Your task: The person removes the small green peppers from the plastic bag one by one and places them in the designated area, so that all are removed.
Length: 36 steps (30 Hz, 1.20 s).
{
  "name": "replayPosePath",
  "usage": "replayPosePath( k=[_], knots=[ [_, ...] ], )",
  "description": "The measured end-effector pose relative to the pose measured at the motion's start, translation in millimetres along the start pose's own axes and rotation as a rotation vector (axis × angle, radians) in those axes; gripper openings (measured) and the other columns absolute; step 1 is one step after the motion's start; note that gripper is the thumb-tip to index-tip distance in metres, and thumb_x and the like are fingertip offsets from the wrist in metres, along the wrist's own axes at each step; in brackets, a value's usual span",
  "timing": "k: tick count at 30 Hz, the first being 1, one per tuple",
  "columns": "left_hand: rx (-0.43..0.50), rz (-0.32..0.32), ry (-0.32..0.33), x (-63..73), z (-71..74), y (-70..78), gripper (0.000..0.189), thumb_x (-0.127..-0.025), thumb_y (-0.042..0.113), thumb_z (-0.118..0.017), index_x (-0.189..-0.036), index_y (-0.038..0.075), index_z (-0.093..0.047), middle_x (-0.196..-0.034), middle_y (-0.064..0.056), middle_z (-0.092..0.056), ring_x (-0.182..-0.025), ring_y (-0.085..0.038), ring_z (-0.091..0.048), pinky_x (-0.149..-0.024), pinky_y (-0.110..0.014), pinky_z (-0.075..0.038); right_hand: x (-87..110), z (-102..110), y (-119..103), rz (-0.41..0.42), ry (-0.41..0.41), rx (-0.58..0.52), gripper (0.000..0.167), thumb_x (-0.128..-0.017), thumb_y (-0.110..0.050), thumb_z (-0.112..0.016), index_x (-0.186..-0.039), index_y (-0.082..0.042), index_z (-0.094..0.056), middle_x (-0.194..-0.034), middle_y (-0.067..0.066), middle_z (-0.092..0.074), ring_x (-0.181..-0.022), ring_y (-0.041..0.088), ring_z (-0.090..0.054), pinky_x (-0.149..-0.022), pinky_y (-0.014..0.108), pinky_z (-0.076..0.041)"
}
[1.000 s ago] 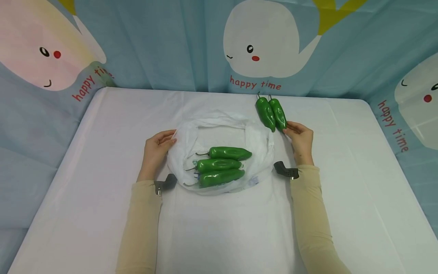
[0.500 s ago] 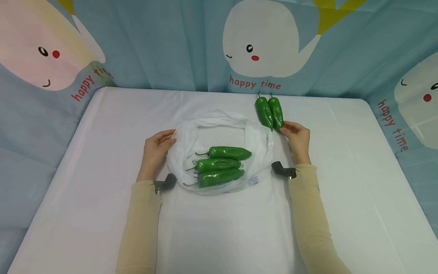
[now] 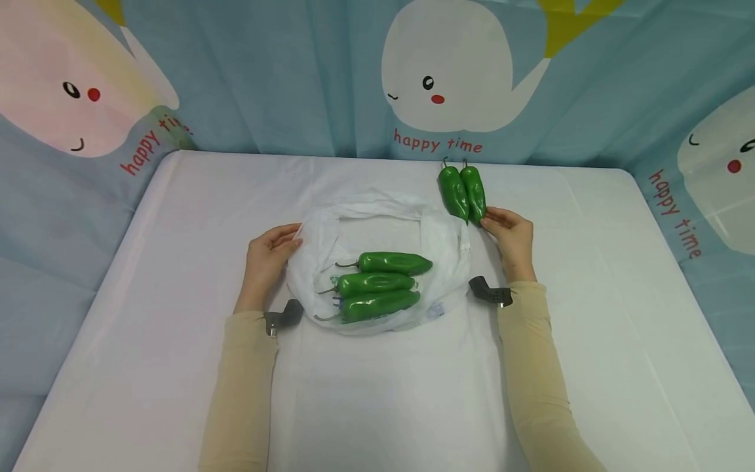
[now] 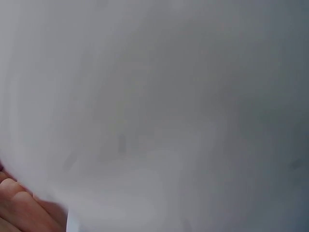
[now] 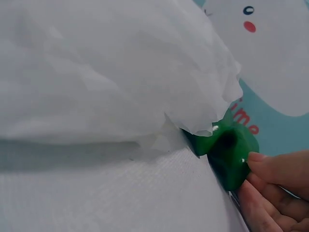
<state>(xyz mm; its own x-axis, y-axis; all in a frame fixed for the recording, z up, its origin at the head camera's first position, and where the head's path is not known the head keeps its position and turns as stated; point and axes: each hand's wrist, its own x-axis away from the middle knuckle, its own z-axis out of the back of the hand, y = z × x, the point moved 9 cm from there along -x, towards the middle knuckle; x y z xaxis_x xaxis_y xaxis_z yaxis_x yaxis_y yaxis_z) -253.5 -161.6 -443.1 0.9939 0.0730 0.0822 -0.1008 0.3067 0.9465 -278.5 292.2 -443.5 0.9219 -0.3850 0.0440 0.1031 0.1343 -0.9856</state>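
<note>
A white plastic bag (image 3: 445, 262) lies with its mouth spread open in the middle of the table. Three long green peppers (image 3: 394, 263) lie side by side in it, stems to the left. My left hand (image 3: 268, 262) pinches the bag's left rim; in the left wrist view the bag (image 4: 145, 96) covers nearly everything. Behind the bag's right side, two more peppers lie together, stems toward the curtain. My right hand (image 3: 512, 242) holds the lower tip of the right-hand pepper (image 3: 474, 190) between thumb and fingers. The other pepper (image 3: 453, 191) lies against its left side.
White cloth covers the table (image 3: 377, 400). A blue curtain (image 3: 283, 78) printed with whales hangs along the table's far edge and sides. Dark wrist mounts (image 3: 491, 292) sit on the inner side of both wrists.
My right hand and the two outer peppers have shifted slightly left, toward the bag. The left hand keeps its grip on the bag rim, and the peppers in the bag lie as before.
</note>
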Motion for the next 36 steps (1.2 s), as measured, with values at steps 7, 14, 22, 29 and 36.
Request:
replayPosePath(
  k=[7,14,22,29,36],
  knots=[
    [0.004,0.004,0.0,-0.5,0.5,-1.5,0.035,-0.092,0.017,-0.064,-0.124,0.004,-0.062,-0.116,-0.015,-0.064,-0.097,-0.005,-0.061,-0.086,-0.016,-0.045,0.0,-0.2,0.2,0.007,0.003,-0.005,0.031,-0.084,0.004,-0.067,-0.114,0.009,-0.063,-0.107,0.014,-0.066,-0.09,0.011,-0.063,-0.078,0.018,-0.05],
    [0.004,0.002,0.001,0.2,0.9,0.1,0.034,-0.091,0.016,-0.064,-0.123,0.004,-0.062,-0.115,-0.015,-0.065,-0.095,-0.003,-0.061,-0.083,-0.015,-0.045,1.7,2.5,0.2,-0.007,0.012,-0.037,0.031,-0.083,0.004,-0.068,-0.114,0.008,-0.063,-0.103,0.01,-0.068,-0.09,0.011,-0.064,-0.076,0.017,-0.051],
    [0.012,0.0,0.005,0.7,0.8,0.0,0.034,-0.091,0.015,-0.064,-0.123,0.004,-0.062,-0.115,-0.015,-0.065,-0.095,-0.004,-0.061,-0.083,-0.016,-0.046,3.7,7.3,0.6,-0.034,0.024,-0.127,0.033,-0.082,0.005,-0.069,-0.114,0.01,-0.062,-0.093,0.002,-0.069,-0.088,0.01,-0.064,-0.075,0.018,-0.051],
    [0.011,-0.012,0.002,1.1,0.7,1.6,0.034,-0.092,0.015,-0.063,-0.123,0.004,-0.062,-0.115,-0.015,-0.064,-0.098,-0.008,-0.062,-0.086,-0.018,-0.045,5.6,8.7,-1.1,-0.062,0.016,-0.27,0.039,-0.08,0.009,-0.068,-0.118,0.013,-0.058,-0.092,0.004,-0.069,-0.088,0.013,-0.064,-0.075,0.018,-0.051],
    [0.018,-0.012,-0.006,1.0,0.2,1.1,0.034,-0.092,0.016,-0.063,-0.123,0.004,-0.062,-0.116,-0.015,-0.064,-0.102,-0.012,-0.062,-0.086,-0.017,-0.045,7.8,7.2,-11.2,-0.052,0.002,-0.257,0.035,-0.081,0.006,-0.07,-0.115,0.007,-0.063,-0.094,0.004,-0.07,-0.09,0.013,-0.064,-0.075,0.02,-0.051]
  ],
)
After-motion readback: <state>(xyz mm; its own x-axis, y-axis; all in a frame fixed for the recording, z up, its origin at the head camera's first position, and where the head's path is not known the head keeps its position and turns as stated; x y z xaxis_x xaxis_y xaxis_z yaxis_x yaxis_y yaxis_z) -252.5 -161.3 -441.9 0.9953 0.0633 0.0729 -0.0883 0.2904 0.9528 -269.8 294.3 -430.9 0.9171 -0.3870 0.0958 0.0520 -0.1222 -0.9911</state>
